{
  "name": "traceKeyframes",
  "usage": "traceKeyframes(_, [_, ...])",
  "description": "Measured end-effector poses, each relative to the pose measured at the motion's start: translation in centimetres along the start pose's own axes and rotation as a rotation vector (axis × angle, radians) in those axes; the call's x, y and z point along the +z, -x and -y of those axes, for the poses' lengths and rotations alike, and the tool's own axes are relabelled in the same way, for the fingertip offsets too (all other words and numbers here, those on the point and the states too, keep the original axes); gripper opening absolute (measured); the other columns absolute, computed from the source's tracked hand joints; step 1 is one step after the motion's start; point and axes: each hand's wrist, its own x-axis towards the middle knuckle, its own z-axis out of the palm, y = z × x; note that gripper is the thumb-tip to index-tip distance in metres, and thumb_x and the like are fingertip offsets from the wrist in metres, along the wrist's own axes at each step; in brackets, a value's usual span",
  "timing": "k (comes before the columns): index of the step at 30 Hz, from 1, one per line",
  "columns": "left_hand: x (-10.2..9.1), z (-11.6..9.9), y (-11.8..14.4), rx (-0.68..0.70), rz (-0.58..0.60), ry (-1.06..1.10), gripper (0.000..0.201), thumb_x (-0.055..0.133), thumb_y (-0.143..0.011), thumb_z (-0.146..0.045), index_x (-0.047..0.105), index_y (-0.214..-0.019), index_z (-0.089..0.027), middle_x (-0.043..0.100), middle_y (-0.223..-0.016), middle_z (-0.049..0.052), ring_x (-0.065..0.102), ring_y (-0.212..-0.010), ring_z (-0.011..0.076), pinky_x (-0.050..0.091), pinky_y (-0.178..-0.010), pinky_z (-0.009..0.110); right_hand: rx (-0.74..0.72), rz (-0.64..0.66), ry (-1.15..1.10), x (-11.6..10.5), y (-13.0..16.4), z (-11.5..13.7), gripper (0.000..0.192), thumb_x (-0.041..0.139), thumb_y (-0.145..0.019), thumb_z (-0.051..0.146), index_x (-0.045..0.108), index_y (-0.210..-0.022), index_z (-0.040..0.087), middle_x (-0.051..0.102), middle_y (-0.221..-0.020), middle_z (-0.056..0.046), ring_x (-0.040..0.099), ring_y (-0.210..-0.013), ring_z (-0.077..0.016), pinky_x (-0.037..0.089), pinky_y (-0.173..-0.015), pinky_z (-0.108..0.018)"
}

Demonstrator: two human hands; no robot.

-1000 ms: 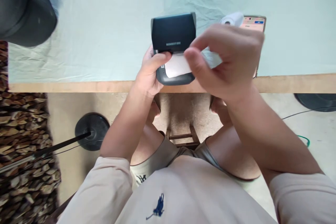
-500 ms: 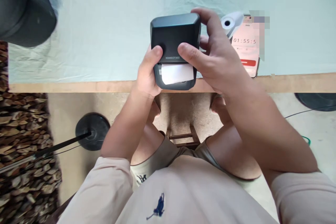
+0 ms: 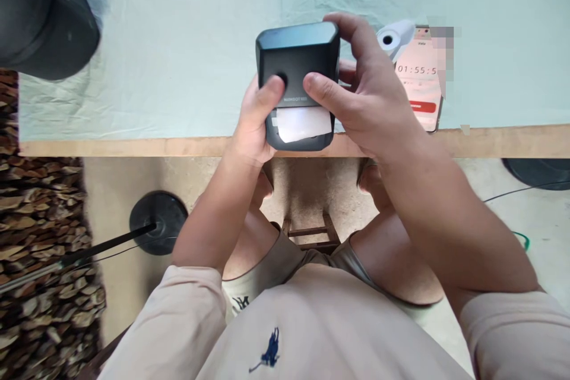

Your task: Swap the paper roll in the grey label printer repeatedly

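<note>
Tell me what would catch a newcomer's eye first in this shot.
A small black printer sits at the table's near edge, gripped by both hands: left hand on its left side, right hand wrapped around its right. A white paper strip pokes from its front. Just right lie a phone showing a timer and a paper roll.

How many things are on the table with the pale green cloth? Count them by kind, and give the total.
Small dark grey printer with white paper at its slot: 1
White paper roll: 1
Phone with a lit pink screen: 1
Black rounded object at the corner: 1
Total: 4
</note>
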Motion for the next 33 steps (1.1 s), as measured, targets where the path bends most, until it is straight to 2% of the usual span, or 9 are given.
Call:
traceKeyframes(4, [0.2,0.0,0.0,0.146,0.109,-0.093,0.031,0.048,-0.075,-0.033,0.057,-0.104,-0.026,0.064,-0.100,0.002,0.039,-0.123,0.0244,0.040,-0.097,0.037,0.019,0.046,-0.069,-0.1,-0.2,-0.6,0.057,0.054,-0.070,0.041,0.025,-0.118,0.030,0.052,-0.085,0.003,0.050,-0.070,-0.0018,0.045,-0.060,-0.013])
traceKeyframes(8, [0.2,-0.1,0.0,0.145,0.119,-0.113,0.027,0.049,-0.075,-0.033,0.058,-0.099,-0.025,0.064,-0.098,0.001,0.039,-0.123,0.0234,0.041,-0.097,0.036,0.011,0.075,-0.109,-0.3,-0.2,-0.9,0.058,0.052,-0.070,0.046,0.025,-0.119,0.030,0.051,-0.090,0.001,0.051,-0.076,-0.0032,0.046,-0.066,-0.016])
traceKeyframes(12, [0.0,-0.3,-0.3,0.081,0.156,-0.039,0.043,0.036,-0.079,-0.052,0.059,-0.101,-0.023,0.065,-0.095,0.002,0.037,-0.124,0.0240,0.040,-0.098,0.039,-0.080,-0.084,0.159,-0.5,0.0,-0.5,0.057,0.052,-0.071,0.043,0.033,-0.122,0.028,0.043,-0.116,-0.001,0.048,-0.096,-0.0068,0.046,-0.077,-0.017])
traceKeyframes(15, [-0.3,-0.2,-0.8,0.082,0.148,-0.012,0.043,0.031,-0.083,-0.049,0.059,-0.100,-0.022,0.065,-0.095,0.003,0.037,-0.124,0.0215,0.038,-0.100,0.036,-0.189,-0.169,0.414,-0.9,0.3,0.2,0.059,0.058,-0.066,0.034,0.037,-0.121,0.027,0.037,-0.121,-0.001,0.043,-0.104,-0.0097,0.044,-0.078,-0.017])
traceKeyframes(18, [-0.8,0.3,-1.4,0.052,0.097,-0.030,0.045,0.027,-0.084,-0.050,0.059,-0.101,-0.022,0.065,-0.097,0.001,0.037,-0.124,0.0200,0.037,-0.102,0.035,-0.258,-0.154,0.571,-1.3,0.4,0.7,0.061,0.062,-0.062,0.030,0.042,-0.119,0.024,0.037,-0.116,-0.004,0.041,-0.100,-0.0099,0.043,-0.078,-0.018])
traceKeyframes(21, [-1.3,1.0,-1.8,0.013,0.045,-0.053,0.043,0.034,-0.080,-0.055,0.057,-0.103,-0.027,0.065,-0.097,-0.002,0.037,-0.125,0.0199,0.036,-0.102,0.034,-0.266,-0.072,0.642,-1.7,0.4,0.9,0.060,0.062,-0.061,0.033,0.043,-0.118,0.024,0.037,-0.111,-0.006,0.039,-0.100,-0.0112,0.044,-0.077,-0.020])
traceKeyframes(28, [-1.3,1.5,-2.0,-0.005,0.066,-0.008,0.042,0.041,-0.076,-0.056,0.055,-0.105,-0.030,0.064,-0.103,-0.003,0.036,-0.125,0.0222,0.037,-0.101,0.040,-0.338,-0.009,0.792,-2.6,0.1,0.7,0.063,0.063,-0.059,0.038,0.040,-0.117,0.030,0.037,-0.106,-0.006,0.041,-0.097,-0.0111,0.046,-0.077,-0.023])
traceKeyframes(31, [-1.0,1.1,-1.8,-0.030,0.079,-0.016,0.043,0.041,-0.074,-0.058,0.057,-0.101,-0.029,0.064,-0.101,-0.001,0.036,-0.125,0.0238,0.039,-0.099,0.040,-0.441,-0.137,0.874,-2.6,0.4,0.7,0.043,0.058,-0.065,0.043,0.048,-0.104,0.028,0.048,-0.083,-0.002,0.046,-0.072,-0.0071,0.042,-0.068,-0.024])
traceKeyframes(33, [-0.7,0.8,-1.5,-0.029,0.091,-0.017,0.041,0.042,-0.075,-0.057,0.058,-0.099,-0.027,0.065,-0.099,0.000,0.036,-0.125,0.0237,0.039,-0.099,0.039,-0.502,-0.287,0.890,-2.5,0.8,0.9,0.025,0.046,-0.075,0.042,0.051,-0.093,0.025,0.043,-0.059,0.001,0.040,-0.055,-0.0048,0.035,-0.059,-0.023])
